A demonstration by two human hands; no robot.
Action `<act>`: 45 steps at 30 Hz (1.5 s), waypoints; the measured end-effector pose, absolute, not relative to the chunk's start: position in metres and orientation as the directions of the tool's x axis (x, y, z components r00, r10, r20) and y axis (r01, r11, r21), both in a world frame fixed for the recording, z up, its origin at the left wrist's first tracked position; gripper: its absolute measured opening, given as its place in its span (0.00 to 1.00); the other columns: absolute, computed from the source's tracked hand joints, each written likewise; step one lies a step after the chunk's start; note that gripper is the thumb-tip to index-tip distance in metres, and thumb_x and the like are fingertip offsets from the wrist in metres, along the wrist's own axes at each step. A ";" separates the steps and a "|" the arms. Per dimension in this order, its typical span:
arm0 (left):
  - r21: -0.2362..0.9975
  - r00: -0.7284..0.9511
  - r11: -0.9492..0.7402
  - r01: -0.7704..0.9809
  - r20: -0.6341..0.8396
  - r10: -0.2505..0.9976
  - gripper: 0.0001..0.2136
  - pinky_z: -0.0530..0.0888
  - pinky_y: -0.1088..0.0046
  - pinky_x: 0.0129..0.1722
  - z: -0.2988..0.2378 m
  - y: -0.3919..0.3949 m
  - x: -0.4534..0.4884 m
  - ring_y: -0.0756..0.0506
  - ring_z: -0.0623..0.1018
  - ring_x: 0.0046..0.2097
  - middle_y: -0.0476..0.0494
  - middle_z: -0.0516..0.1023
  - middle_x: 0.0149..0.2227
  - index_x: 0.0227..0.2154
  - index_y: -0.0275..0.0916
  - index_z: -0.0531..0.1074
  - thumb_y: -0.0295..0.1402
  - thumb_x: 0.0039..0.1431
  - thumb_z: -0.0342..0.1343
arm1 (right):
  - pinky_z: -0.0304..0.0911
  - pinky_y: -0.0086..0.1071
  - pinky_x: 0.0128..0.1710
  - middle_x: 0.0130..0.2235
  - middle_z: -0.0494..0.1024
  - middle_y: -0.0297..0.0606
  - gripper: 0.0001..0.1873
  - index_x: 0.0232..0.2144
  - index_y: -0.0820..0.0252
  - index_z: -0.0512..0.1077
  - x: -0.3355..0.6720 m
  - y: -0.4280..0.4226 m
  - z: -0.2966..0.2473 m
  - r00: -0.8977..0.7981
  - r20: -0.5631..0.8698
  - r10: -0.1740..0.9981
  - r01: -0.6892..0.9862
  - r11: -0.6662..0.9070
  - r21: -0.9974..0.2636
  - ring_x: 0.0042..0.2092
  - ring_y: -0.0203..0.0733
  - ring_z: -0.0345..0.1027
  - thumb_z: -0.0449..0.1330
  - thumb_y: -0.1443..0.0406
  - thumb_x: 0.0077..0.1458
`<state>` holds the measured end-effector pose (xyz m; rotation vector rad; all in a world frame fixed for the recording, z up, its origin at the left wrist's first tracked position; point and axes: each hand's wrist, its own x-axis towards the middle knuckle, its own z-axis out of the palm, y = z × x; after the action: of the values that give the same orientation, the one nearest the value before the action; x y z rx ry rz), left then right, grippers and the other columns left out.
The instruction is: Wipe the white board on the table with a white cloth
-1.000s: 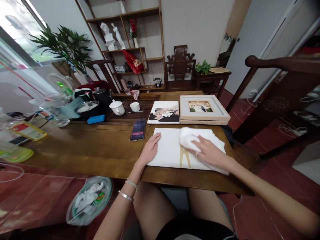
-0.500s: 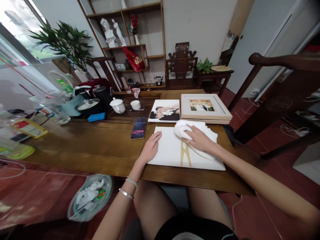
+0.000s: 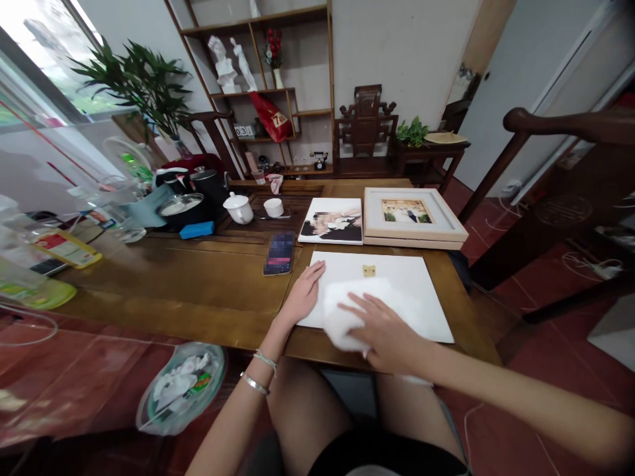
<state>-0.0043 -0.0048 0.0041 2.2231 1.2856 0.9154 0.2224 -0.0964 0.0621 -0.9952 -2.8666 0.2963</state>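
A flat white panel (image 3: 421, 284) with a small gold mark lies on the wooden table (image 3: 198, 284) in front of me. My right hand (image 3: 384, 330) presses a white cloth (image 3: 342, 311) onto the panel's near edge. My left hand (image 3: 303, 295) lies flat, fingers together, on the panel's left edge. Behind the panel lie a photo canvas (image 3: 333, 221) and a framed photo (image 3: 413, 218). A phone (image 3: 280, 254) lies to the left of the panel.
A tea tray with a white teapot (image 3: 239, 209), a cup (image 3: 273, 207) and dark pots (image 3: 183, 208) stands at the back left. A bin (image 3: 181, 390) with white waste sits on the floor at lower left. A dark wooden chair (image 3: 560, 172) stands at right.
My right hand has drawn the cloth from the panel's far right part down to its near left edge. The gold mark now shows less. My left hand has stayed put.
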 end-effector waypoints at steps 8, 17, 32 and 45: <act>0.641 0.353 -0.491 0.590 0.342 0.871 0.21 0.54 0.56 0.65 0.002 -0.003 -0.004 0.44 0.62 0.63 0.39 0.65 0.60 0.55 0.39 0.66 0.28 0.62 0.40 | 0.47 0.54 0.58 0.59 0.65 0.52 0.26 0.54 0.62 0.67 0.203 -0.011 0.070 -0.590 0.073 0.804 0.797 0.594 -0.108 0.62 0.59 0.50 0.53 0.71 0.51; 0.666 0.380 -0.497 0.557 0.328 0.865 0.20 0.53 0.54 0.64 0.002 -0.003 -0.008 0.43 0.61 0.64 0.39 0.64 0.61 0.56 0.40 0.65 0.32 0.63 0.42 | 0.42 0.58 0.59 0.62 0.59 0.51 0.18 0.45 0.60 0.75 0.189 -0.113 0.062 -0.826 0.047 0.562 0.545 0.817 -0.189 0.63 0.65 0.47 0.57 0.65 0.51; 0.644 0.350 -0.486 0.591 0.338 0.874 0.21 0.54 0.55 0.65 0.002 -0.003 -0.005 0.44 0.62 0.63 0.41 0.65 0.61 0.56 0.40 0.66 0.26 0.62 0.41 | 0.44 0.54 0.59 0.60 0.64 0.49 0.22 0.46 0.59 0.74 0.224 -0.058 0.064 -0.617 0.067 0.784 0.778 0.621 -0.100 0.63 0.59 0.49 0.56 0.71 0.47; 0.647 0.346 -0.480 0.592 0.333 0.877 0.21 0.54 0.55 0.65 0.002 -0.003 -0.005 0.45 0.62 0.63 0.40 0.66 0.60 0.56 0.39 0.66 0.27 0.62 0.40 | 0.49 0.49 0.54 0.59 0.65 0.47 0.22 0.47 0.59 0.73 0.223 -0.040 0.064 -0.677 0.106 0.728 0.724 0.685 -0.082 0.60 0.58 0.52 0.58 0.68 0.47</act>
<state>-0.0047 -0.0030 0.0024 2.2002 1.2867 0.9291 0.2235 -0.0400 0.0643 -1.1965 -2.7634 0.0496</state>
